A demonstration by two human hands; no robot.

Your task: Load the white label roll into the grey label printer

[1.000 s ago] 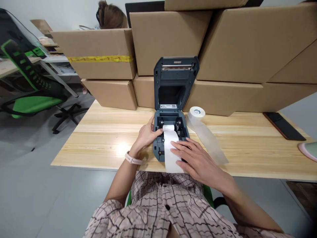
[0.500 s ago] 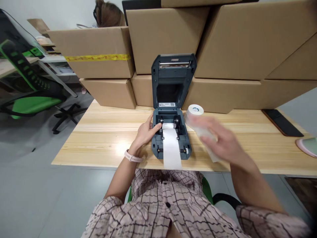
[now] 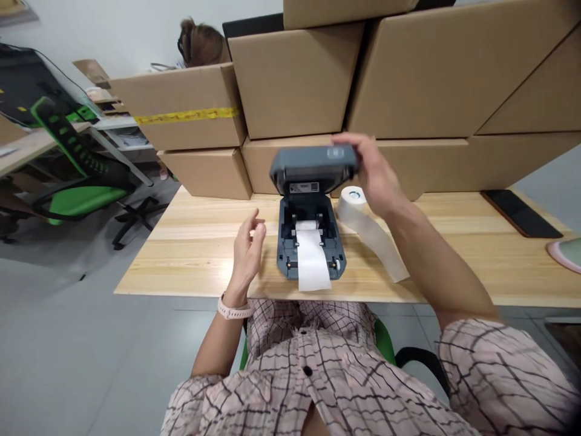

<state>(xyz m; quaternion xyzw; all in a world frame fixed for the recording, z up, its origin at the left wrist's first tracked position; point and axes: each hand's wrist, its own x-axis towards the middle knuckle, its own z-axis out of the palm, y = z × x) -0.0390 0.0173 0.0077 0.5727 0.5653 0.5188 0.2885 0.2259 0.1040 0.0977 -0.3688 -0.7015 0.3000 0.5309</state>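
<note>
A dark grey label printer (image 3: pixel 285 257) stands on the wooden table with its lid (image 3: pixel 313 158) partly lowered over the body. My right hand (image 3: pixel 374 172) grips the lid's right front corner from above. Inside the printer a small white roll feeds a label strip (image 3: pixel 313 263), which runs forward over the front edge. My left hand (image 3: pixel 249 248) is held just left of the printer, apart from it, fingers loosely curved and holding nothing. To the printer's right stands a roll of white labels (image 3: pixel 353 197), with a loose tail of backing paper (image 3: pixel 381 242) stretched toward the front.
Cardboard boxes (image 3: pixel 295 82) are stacked along the table's back edge. A dark phone (image 3: pixel 520 213) lies at the right, near a pink-rimmed green object (image 3: pixel 565 254). Beyond the boxes a person's head (image 3: pixel 204 45) shows. A green office chair (image 3: pixel 86 197) stands at the left.
My right hand has moved from beside the label roll up to the lid, which has swung forward and down. My left hand has come off the printer's left side.
</note>
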